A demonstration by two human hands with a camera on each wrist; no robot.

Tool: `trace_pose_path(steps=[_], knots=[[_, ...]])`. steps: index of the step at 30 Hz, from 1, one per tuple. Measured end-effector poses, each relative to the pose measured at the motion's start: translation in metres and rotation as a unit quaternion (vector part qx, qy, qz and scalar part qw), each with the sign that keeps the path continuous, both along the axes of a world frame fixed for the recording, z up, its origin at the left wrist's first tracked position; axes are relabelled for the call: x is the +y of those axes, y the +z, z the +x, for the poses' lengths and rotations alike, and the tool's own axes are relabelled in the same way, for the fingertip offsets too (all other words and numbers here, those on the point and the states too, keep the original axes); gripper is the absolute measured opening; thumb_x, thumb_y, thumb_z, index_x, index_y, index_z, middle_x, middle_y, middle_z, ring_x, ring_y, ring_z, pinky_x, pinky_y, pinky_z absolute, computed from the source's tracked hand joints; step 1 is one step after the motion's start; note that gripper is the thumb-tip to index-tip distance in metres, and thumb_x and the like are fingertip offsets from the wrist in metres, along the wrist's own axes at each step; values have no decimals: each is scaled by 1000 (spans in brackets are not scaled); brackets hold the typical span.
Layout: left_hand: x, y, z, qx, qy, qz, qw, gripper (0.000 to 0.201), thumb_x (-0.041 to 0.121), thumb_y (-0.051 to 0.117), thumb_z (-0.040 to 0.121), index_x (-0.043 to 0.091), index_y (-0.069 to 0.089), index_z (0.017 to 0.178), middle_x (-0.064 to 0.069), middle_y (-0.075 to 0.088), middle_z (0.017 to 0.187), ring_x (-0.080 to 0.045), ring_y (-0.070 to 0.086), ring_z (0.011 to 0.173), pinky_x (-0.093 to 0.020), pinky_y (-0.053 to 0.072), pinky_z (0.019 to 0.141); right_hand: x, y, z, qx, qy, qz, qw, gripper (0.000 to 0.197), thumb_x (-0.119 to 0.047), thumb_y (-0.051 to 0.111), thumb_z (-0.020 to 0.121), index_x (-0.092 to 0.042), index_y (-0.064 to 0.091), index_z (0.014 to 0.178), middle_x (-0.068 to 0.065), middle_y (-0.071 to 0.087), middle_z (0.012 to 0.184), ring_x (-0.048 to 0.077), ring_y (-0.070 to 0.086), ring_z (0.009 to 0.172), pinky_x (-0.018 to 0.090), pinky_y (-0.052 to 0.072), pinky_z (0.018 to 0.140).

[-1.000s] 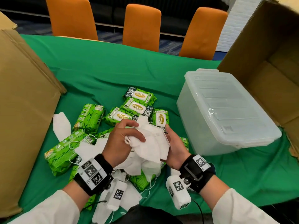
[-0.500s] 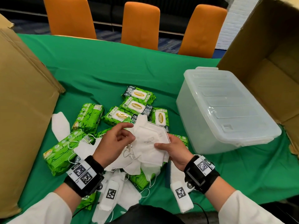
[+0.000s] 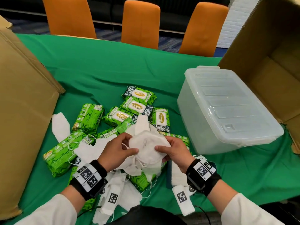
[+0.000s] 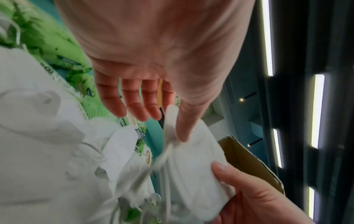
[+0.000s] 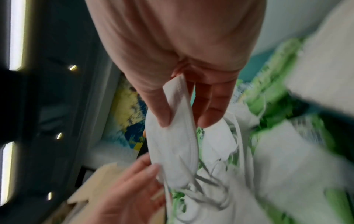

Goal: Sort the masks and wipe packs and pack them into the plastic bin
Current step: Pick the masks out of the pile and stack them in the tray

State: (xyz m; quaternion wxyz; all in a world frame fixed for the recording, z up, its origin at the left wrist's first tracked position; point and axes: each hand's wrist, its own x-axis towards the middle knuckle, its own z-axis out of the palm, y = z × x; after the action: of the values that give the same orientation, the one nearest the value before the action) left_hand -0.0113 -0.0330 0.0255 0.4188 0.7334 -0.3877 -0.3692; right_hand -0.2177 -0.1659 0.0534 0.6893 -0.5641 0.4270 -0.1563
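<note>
Both hands hold a small stack of white masks (image 3: 148, 148) just above the pile on the green tabletop (image 3: 100, 65): the left hand (image 3: 116, 151) pinches its near edge with thumb over the top, and the right hand (image 3: 174, 151) grips the opposite edge between thumb and fingers. More masks and green wipe packs (image 3: 88, 118) lie mixed beneath and around them, and the plastic bin (image 3: 227, 109) sits well apart to the right with its lid on. The likeliest trouble is the ear loops: several thin elastic loops dangle from the stack into the pile, and lifting could drag other masks along or snag a pack. The stack is soft and held only at its edges, so it could fan out or shed a mask if either pinch loosens. The bin is closed too, so carrying the masks over would leave no free hand for the lid. The head view alone shows the bin, the cardboard boxes (image 3: 24, 101) on either side and the whole layout. The right wrist view shows what it hides, the thumb and fingertips (image 5: 210, 116) clamping the folded mask edge and the tangle of loops below; the left wrist view shows the left thumb pressed on the masks while the other fingers (image 4: 134, 106) hang free, though it is blurred.
</note>
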Motion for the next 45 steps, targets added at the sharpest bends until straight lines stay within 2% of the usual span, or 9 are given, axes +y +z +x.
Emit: trace_pose_path(steps=[3,6,9,14,20,24,28,38,45], knots=[[-2,11,-5,-14,-61,-49,997,54,19,82,84,42,60,127,14,64,117,-3,61,104,-22,48,85,-4,2,1,40,95,-78,992,13,-3,77,86,-13,76,95,-4,71,75,12,62,64,25,46,50],[-9,14,-12,-37,-114,-90,989,47,6,69,91,35,67,128,18,69,122,0,61,114,-19,48,94,-5,2,7,57,150,-91,983,12,-6,79,85,-9,77,97,-1,71,75,11,61,65,26,47,54],[-10,10,-14,-37,-77,-97,992,35,13,64,90,31,71,120,19,73,114,-1,65,109,-29,51,97,-3,-1,12,23,90,-53,994,16,-6,79,85,-8,71,99,14,74,89,23,69,77,38,55,65],[-2,-2,-14,-5,-35,-83,996,27,21,63,87,30,72,112,14,75,105,-9,70,100,-44,55,93,3,-7,11,-25,-10,0,1000,16,-2,73,89,4,70,104,15,78,93,24,72,78,31,56,57],[-4,4,-17,17,-80,-85,993,26,14,68,89,30,73,110,8,76,97,-15,71,92,-38,57,87,2,-6,14,-23,40,-31,998,13,-1,78,85,2,76,97,22,77,97,27,73,83,37,60,74],[-9,0,-11,49,-7,-93,994,20,16,64,90,24,73,106,5,77,97,-16,72,94,-41,57,88,4,-5,18,-21,19,-13,1000,7,-2,79,84,-5,75,89,19,76,92,21,70,70,29,57,56],[-10,-3,-8,159,31,-94,982,30,0,59,98,21,70,114,-5,77,105,-25,71,104,-38,56,89,6,-8,14,-25,40,24,999,14,3,73,87,2,74,101,15,78,96,16,73,74,24,57,64],[-5,-6,4,116,12,-96,988,11,12,72,92,16,73,102,-3,77,105,-26,72,103,-54,54,97,-6,-9,-2,122,210,18,970,13,-4,82,81,4,75,87,9,72,71,14,62,56,26,50,58],[15,-23,11,152,30,-66,986,15,5,67,95,12,66,107,-8,78,104,-34,72,100,-48,58,83,-7,-8,-7,-78,-68,267,958,17,-4,49,86,-7,56,71,24,71,88,35,70,81,49,54,91]])
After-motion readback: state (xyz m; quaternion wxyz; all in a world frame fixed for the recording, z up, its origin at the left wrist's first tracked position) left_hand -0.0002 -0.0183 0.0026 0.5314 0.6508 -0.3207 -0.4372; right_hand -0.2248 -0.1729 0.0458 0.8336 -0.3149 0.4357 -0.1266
